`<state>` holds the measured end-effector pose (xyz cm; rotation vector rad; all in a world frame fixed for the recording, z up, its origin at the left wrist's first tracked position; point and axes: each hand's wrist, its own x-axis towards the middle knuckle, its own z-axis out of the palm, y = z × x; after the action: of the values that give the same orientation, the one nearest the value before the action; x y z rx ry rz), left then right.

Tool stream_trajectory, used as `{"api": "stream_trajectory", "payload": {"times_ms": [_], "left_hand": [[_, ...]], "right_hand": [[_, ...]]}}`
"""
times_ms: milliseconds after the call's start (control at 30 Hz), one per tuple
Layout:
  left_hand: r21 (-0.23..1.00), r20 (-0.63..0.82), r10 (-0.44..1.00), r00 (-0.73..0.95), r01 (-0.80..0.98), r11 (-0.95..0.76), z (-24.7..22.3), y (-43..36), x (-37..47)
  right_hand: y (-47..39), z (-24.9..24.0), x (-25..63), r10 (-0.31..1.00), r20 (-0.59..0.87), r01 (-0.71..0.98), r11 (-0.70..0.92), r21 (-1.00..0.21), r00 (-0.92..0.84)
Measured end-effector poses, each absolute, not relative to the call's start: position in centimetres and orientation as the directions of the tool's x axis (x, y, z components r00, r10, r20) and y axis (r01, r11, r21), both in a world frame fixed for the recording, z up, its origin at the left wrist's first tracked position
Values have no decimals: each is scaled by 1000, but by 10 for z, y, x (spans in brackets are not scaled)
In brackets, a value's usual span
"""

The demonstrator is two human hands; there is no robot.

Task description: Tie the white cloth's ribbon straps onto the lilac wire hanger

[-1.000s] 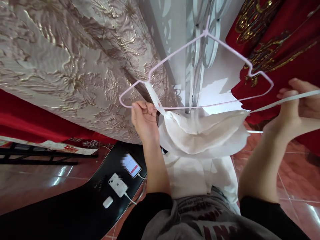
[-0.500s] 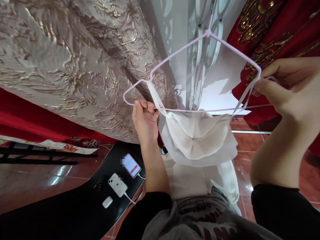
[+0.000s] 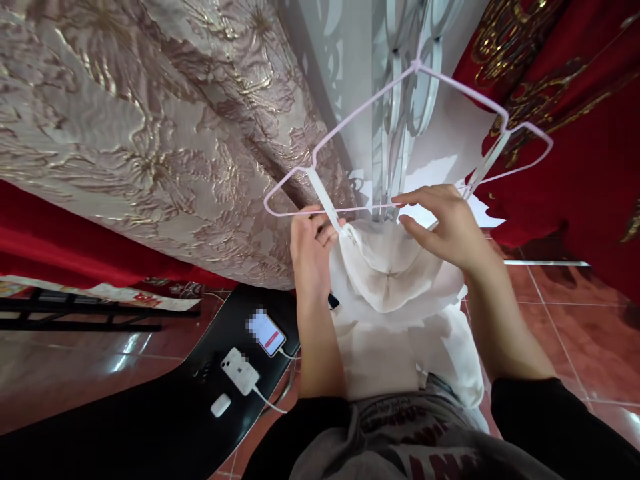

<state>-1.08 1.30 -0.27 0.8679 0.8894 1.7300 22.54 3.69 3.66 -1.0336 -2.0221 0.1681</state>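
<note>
A pink hanger (image 3: 367, 108) carries a white garment (image 3: 400, 333) by two straps, one in each shoulder notch. Near the lower left part of the hanger is my left hand (image 3: 313, 243), its curled fingers around the bottom bar beside the left strap (image 3: 324, 199). My right hand (image 3: 440, 223) is over the right side of the garment's neckline, thumb and fingers apart, fingertips by the bottom bar. The right strap (image 3: 489, 163) runs down behind that hand.
Patterned pinkish fabric (image 3: 165, 133) hangs at the left, red fabric with gold trim (image 3: 575, 153) at the right. Two phones (image 3: 270, 337) with cables and a small white case (image 3: 221, 405) lie on a black surface (image 3: 150, 407) at lower left.
My right hand has let go of the hanger's right end and moved left and down to the neckline. The hanger and my left hand have shifted slightly right.
</note>
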Motion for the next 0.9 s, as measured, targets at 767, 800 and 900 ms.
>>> {"api": "stream_trajectory", "payload": {"times_ms": [767,800,900], "left_hand": [[688,150,704,-694,-439,-579,31,3,-66],[720,125,725,-678,-441,-536,22,2,-61],[829,133,881,-455,-436,-350,9,-2,-38]], "right_hand": [[13,9,206,704,687,617,624,-479,-180],[11,9,205,688,704,617,634,-466,-176],[4,8,198,671,717,585,663,-467,-189]]}}
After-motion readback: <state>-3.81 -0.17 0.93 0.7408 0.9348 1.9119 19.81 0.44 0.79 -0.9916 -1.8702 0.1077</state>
